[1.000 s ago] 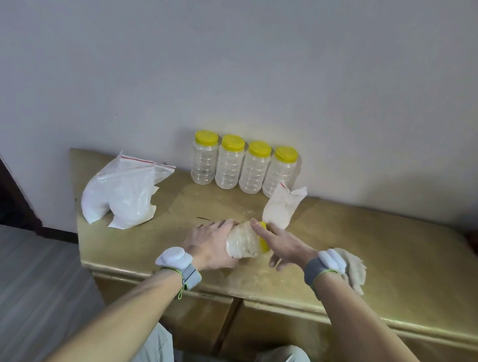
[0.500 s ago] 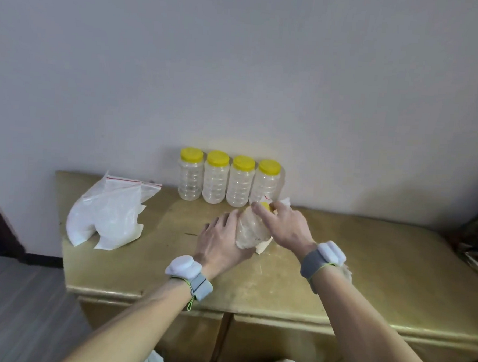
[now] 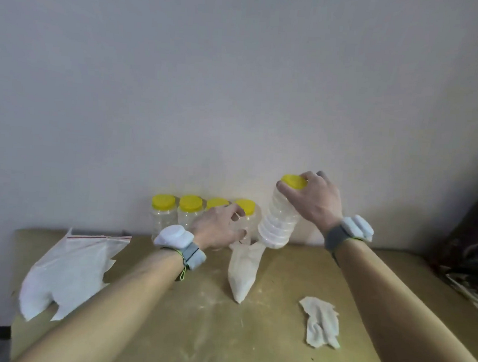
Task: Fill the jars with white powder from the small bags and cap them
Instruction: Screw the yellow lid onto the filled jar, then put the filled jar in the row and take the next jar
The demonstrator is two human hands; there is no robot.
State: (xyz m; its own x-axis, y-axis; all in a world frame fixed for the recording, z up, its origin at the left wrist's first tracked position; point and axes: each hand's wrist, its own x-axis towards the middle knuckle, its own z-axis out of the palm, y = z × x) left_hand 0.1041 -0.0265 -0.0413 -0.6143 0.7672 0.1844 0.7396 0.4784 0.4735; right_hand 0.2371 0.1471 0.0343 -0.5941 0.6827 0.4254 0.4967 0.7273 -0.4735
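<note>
Yellow-capped jar (image 3: pixel 280 225): you hold it in the air above the table (image 3: pixel 250 338), tilted, with its base low and toward your left, just right of the row. Its lower ribs look whitish.
Right hand (image 3: pixel 315 202): your fingers and thumb curl round the jar's cap (image 3: pixel 293 182) from above.
Left hand (image 3: pixel 218 230): it hovers in front of the row with its fingers loosely curled. You cannot tell whether the tips pinch the bag's top edge just below them.
Small bag (image 3: pixel 242 270): it sits on the table under the held jar's base, narrow end toward you, with white powder inside.
Row of four jars (image 3: pixel 163 215): they stand upright and capped against the wall, touching side by side.
Large zip bag (image 3: pixel 70 268): it lies at the table's left end and is white inside.
Crumpled white piece (image 3: pixel 321 323): it lies on the table beside your right forearm.
</note>
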